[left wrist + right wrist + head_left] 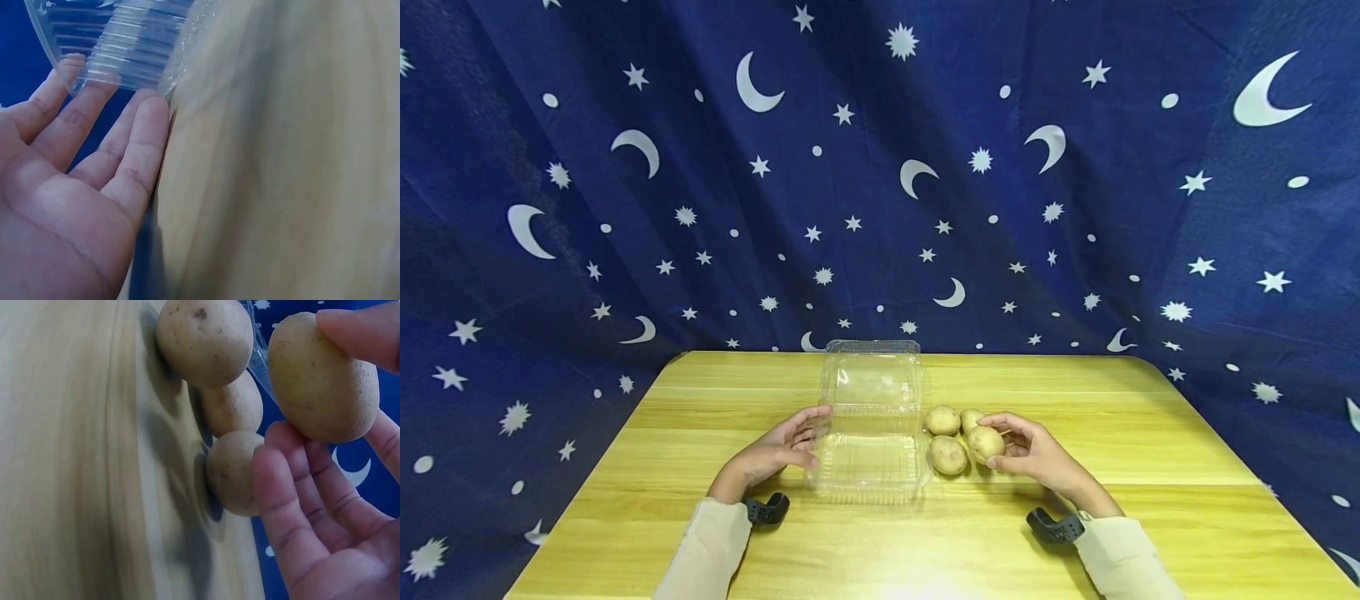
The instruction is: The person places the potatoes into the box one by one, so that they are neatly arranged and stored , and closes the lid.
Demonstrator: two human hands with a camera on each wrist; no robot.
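A dark blue fabric curtain printed with white moons, stars and dots (pixel 850 192) hangs beyond the container and spreads to both sides of it. Under the container is a pale yellow wood-grain surface (pixel 1195 500). The container, a clear, hinged, rectangular plastic box with ribbed walls (pixel 868 483), stands unfolded, its clear lid (pixel 872 379) laid back on the side away from the person.

Two cream fabric sleeves (pixel 706 546) reach in from the near side, one left and one right of the container. The left hand (pixel 775 447) is at the container's left side, its fingers apart and loosely extended, fingertips touching the ribbed wall. The right hand (pixel 1037 454), to the right of the container, is clamped on a potato, thumb on one side and fingers on the other. Each wrist wears a dark curved band (pixel 767 509), nearer the person than the container.

The held potato, a pale tan oval (pixel 986 444), is raised off the surface, right of the container. Three similar pale tan, rounded potatoes (pixel 949 455) rest on the surface between it and the container, grouped close together; the farthest from the container is partly hidden behind the held one.
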